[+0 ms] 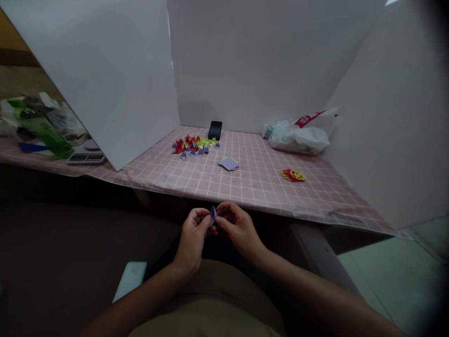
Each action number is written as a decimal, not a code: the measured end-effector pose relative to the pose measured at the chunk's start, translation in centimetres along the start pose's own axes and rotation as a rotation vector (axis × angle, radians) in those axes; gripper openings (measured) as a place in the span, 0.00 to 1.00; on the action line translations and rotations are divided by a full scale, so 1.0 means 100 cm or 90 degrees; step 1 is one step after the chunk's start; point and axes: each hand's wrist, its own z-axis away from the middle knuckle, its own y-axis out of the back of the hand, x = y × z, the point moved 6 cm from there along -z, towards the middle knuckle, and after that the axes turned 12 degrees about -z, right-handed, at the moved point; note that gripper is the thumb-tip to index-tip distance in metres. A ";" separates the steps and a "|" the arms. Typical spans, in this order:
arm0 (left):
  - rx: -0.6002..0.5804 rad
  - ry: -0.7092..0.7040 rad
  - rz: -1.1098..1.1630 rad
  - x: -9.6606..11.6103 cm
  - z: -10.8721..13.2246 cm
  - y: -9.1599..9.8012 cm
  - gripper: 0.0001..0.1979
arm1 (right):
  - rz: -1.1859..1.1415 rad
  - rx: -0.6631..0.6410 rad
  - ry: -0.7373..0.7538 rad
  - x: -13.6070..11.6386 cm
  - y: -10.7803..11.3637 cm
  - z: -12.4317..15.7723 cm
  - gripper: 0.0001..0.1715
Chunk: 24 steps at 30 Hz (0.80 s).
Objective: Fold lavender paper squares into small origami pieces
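Note:
Between my two hands, in front of the table's near edge and above my lap, is a small folded piece of purple paper (213, 213). My left hand (195, 229) pinches it from the left with thumb and fingers. From the right, my right hand (238, 225) has its thumb and fingertips closed on the same paper. Beyond them on the table lies a short stack of square paper sheets (229, 163), purple on top with yellow-green beneath. Farther back left is a cluster of small folded paper figures (192, 146) in red, orange, yellow and purple.
White panels enclose the pink checked tabletop (259, 182). A dark phone (215, 130) leans at the back. On the right are a white plastic bag (300, 138) and red and yellow cut-outs (293, 175). A kitchen scale (86, 157) and green bottle (44, 128) stand outside the left panel.

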 end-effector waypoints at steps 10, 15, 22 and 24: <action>-0.056 0.007 0.005 -0.007 -0.004 -0.006 0.09 | -0.094 -0.003 -0.067 0.010 0.003 -0.004 0.08; -0.057 -0.006 0.037 -0.009 -0.007 -0.005 0.13 | -0.147 0.011 -0.083 0.012 0.001 -0.004 0.09; -0.105 0.035 0.040 -0.018 -0.010 -0.006 0.11 | -0.165 0.017 -0.088 0.016 0.002 -0.004 0.07; -0.096 0.034 0.034 -0.019 -0.011 -0.004 0.11 | -0.159 0.025 -0.087 0.015 0.003 -0.005 0.07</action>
